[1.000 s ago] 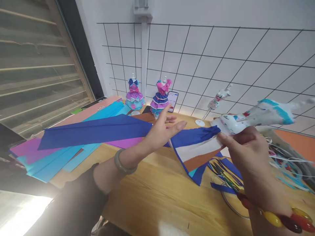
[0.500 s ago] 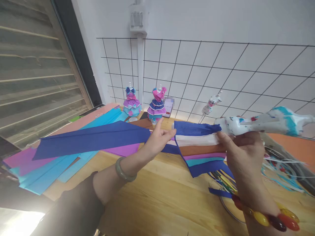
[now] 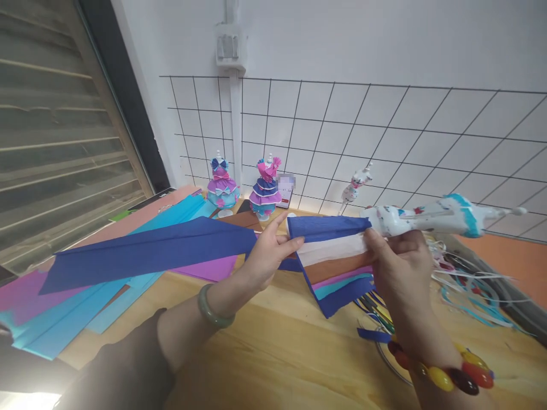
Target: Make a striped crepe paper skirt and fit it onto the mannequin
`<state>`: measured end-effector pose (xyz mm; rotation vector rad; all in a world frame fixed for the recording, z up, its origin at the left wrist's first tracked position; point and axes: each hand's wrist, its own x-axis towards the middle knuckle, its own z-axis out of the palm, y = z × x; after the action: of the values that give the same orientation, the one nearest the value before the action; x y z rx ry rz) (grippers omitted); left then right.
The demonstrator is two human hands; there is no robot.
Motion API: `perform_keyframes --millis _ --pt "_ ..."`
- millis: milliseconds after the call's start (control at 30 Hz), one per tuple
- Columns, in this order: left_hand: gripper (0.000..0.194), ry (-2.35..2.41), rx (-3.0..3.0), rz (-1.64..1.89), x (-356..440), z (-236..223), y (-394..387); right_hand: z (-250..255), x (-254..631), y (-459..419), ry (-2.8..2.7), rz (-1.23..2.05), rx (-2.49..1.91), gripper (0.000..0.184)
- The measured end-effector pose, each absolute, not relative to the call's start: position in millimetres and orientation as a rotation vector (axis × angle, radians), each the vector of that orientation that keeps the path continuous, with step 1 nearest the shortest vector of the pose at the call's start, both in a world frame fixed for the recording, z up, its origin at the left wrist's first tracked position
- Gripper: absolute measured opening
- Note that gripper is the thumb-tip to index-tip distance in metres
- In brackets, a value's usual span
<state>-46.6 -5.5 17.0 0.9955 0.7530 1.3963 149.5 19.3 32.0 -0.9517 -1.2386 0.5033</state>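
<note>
My right hand is closed round a small white dress-form figure with a teal band, held lying sideways. Its thumb presses on the near end of a striped paper piece in blue, white, brown, purple and teal, which fans out to the left from the figure. My left hand pinches the striped piece's left edge, thumb on top and forefinger stretched out. The fingers under the paper are hidden. A long dark blue paper strip lies behind my left hand.
Two small dressed forms stand at the back by a phone. A white patterned form stands further right. Blue and pink paper sheets cover the left side. Thin cords and strips lie at the right, before a wire grid.
The view has turned slightly, so most things sit a little further left and lower. Both hands keep their hold on the striped paper and the figure.
</note>
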Motion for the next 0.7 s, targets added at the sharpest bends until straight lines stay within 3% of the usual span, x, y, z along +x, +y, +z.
perform_keyframes --millis 267,433,533,700 --pt "0.09 1.09 1.335 1.396 -55.7 21.5 -2.9 33.0 147.8 25.5 -1.136 0.613 -0.933 0.028" --pt "0.064 1.413 1.798 1.687 -62.5 29.4 -10.5 37.4 144.9 17.7 -1.307 0.75 -0.89 0.025" --pt "0.052 1.253 1.805 1.562 -60.1 31.7 -15.8 37.1 141.2 11.8 -1.416 0.909 -0.851 0.026" --pt "0.052 0.888 1.513 1.209 -51.7 30.8 -18.1 32.6 131.5 5.3 -1.617 1.277 -0.685 0.036"
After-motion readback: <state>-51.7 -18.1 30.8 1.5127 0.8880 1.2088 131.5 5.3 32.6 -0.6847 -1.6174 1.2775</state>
